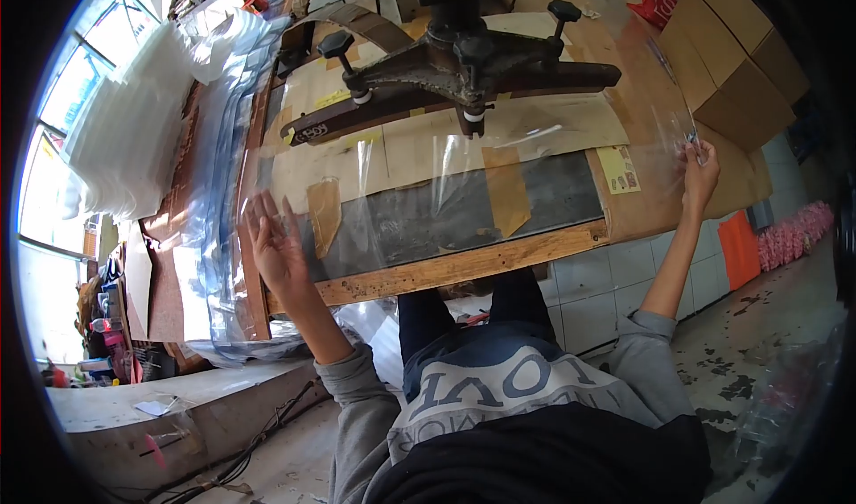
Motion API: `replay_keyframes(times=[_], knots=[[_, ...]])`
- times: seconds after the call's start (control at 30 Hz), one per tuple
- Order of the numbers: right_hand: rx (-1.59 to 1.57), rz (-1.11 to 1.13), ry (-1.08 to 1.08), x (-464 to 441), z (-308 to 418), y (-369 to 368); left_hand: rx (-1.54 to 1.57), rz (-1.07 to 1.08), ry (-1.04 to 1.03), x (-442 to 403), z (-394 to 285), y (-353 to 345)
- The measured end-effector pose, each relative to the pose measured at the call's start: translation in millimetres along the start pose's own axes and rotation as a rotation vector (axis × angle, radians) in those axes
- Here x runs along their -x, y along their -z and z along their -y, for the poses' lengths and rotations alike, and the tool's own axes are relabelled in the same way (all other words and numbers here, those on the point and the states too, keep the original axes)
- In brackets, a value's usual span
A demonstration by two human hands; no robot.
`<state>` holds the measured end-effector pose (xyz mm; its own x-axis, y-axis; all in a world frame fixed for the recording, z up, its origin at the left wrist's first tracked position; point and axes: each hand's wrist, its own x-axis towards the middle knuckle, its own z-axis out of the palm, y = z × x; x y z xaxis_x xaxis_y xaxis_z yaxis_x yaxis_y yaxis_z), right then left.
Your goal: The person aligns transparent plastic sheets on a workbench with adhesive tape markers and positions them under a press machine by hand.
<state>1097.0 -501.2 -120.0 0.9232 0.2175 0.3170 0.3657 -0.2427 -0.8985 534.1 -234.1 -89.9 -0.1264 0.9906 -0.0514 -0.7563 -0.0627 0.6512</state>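
Observation:
A clear plastic sheet (419,178) spans the work table under the black metal press head (464,67). My left hand (278,250) is at the sheet's left side, its fingers stretched out and spread against the film, slightly blurred. At the far right, my right hand (702,176) has its fingers closed on the sheet's right edge, where the film glints. Below the film lie a dark grey plate (410,227), pale board and strips of brown tape (506,192).
Stacked clear film (218,192) hangs over the table's left side, beside a pile of white foam sheets (125,129). Cardboard boxes (727,49) stand at the back right. A wooden edge (464,263) borders the table front. Cables (241,450) run along the floor.

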Motion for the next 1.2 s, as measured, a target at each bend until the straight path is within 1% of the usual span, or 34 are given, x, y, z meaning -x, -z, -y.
replay_keyframes(times=[0.07,0.1,0.2,0.23,0.27,0.33,0.4,0.47,0.53,0.63,0.7,0.77,0.87,0.9,1.0,1.03,1.13,1.2], knots=[[0.055,0.019,0.019,-7,-7,4,-0.003,-0.007,0.002,0,-11,6],[0.083,0.03,0.028,-8,-10,4,-0.069,0.026,0.003,0,-15,8],[0.18,0.044,0.124,-10,-20,0,-0.26,-0.121,-0.068,4,-22,9],[0.175,0.051,0.126,-8,-22,-2,-0.417,-0.267,-0.262,11,-17,3],[0.169,0.056,0.128,-7,-25,-5,-0.572,-0.276,-0.466,20,-11,-7],[0.166,0.05,0.132,-1,-23,-10,-0.877,-0.284,-0.879,51,3,-48],[0.174,0.029,0.139,4,-16,-14,-1.126,0.18,-0.888,72,19,-59],[0.198,0.011,0.103,9,-10,-17,-1.301,0.633,-0.704,95,43,-89],[0.221,0.007,0.089,13,-1,-18,-1.496,0.793,-0.757,105,73,-109],[0.222,0.01,0.085,17,6,-16,-1.566,0.861,-0.665,109,107,-125],[0.177,-0.003,0.076,13,0,-18,-1.605,0.817,-0.734,107,119,-126],[0.004,0.046,0.049,11,-2,-16,-1.634,0.75,-0.795,106,126,-126],[-0.224,0.116,-0.032,18,11,-15,-1.649,0.849,-0.597,104,113,-124],[-0.295,0.139,-0.064,20,17,-14,-1.627,0.894,-0.687,104,109,-123],[-0.381,0.213,-0.14,24,23,-11,-1.547,1.049,-0.567,110,97,-115],[-0.393,0.23,-0.144,26,25,-12,-1.585,1.058,-0.562,114,92,-116],[-0.412,0.289,-0.148,29,31,-12,-1.653,1.045,-0.449,122,80,-117],[-0.406,0.342,-0.147,29,35,-12,-1.652,1.053,-0.453,123,78,-115]])
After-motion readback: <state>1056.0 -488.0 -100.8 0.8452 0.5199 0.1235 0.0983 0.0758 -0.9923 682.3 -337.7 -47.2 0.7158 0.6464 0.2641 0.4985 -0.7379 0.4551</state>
